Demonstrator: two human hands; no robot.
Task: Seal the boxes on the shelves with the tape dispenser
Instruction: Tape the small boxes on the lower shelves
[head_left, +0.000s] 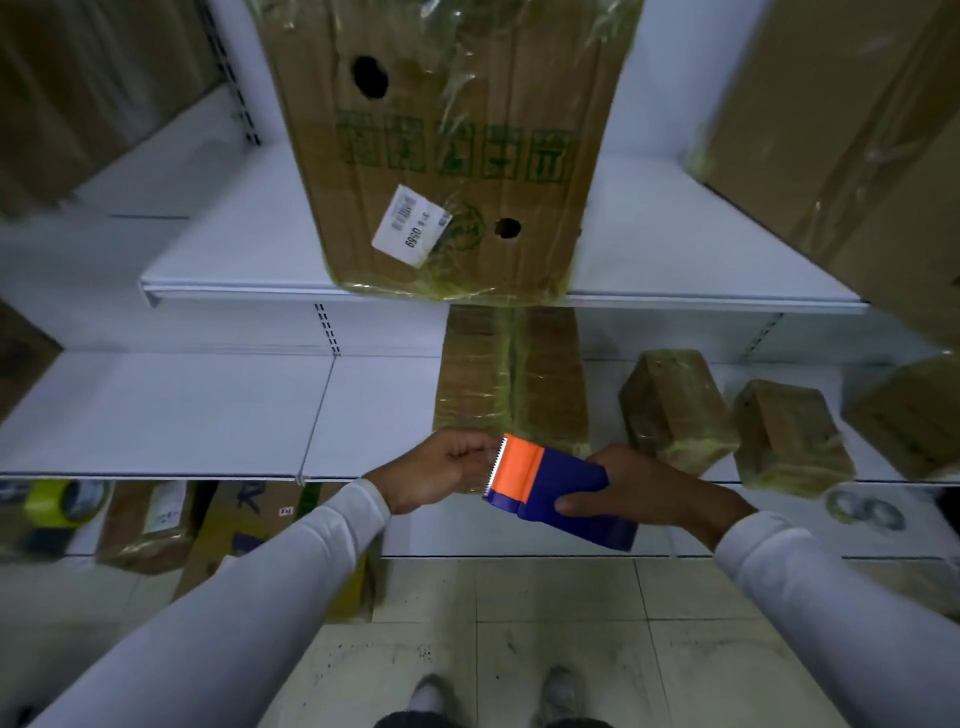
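1. The tape dispenser (550, 491), blue with an orange front plate and a toothed cutting edge, is held in the air in front of the middle shelf (156, 415), near its front edge and above the floor.
2. The right hand (644, 493) grips the dispenser's blue body, thumb curled along the near side and fingers wrapped over the top.
3. The left hand (441, 467) is just beside the toothed edge with its fingers curled in, pinching at the clear tape end (480, 475) there; the tape itself is hard to make out.
4. Both arms wear long white sleeves (291, 571).
5. Directly behind the dispenser, a flat taped box (511, 379) lies on the middle shelf, with a yellowish tape strip down its centre seam.
6. To its right on the same shelf sit two small wrapped boxes (675, 410), close together, and part of another at the picture's edge.
7. On the upper shelf (234, 260) stands a tall cardboard box (441, 156) with two round holes, a row of green handling symbols, and a white sticker (410, 226) reading "0569" beside a barcode.
8. A large plain box (852, 156) stands at the upper right.
9. Under the middle shelf at the left are a yellow tape roll (62, 501) and more cartons, their print too blurred to read.
10. The shelving is white metal; the floor (545, 623) is pale tile with dark scuffs.
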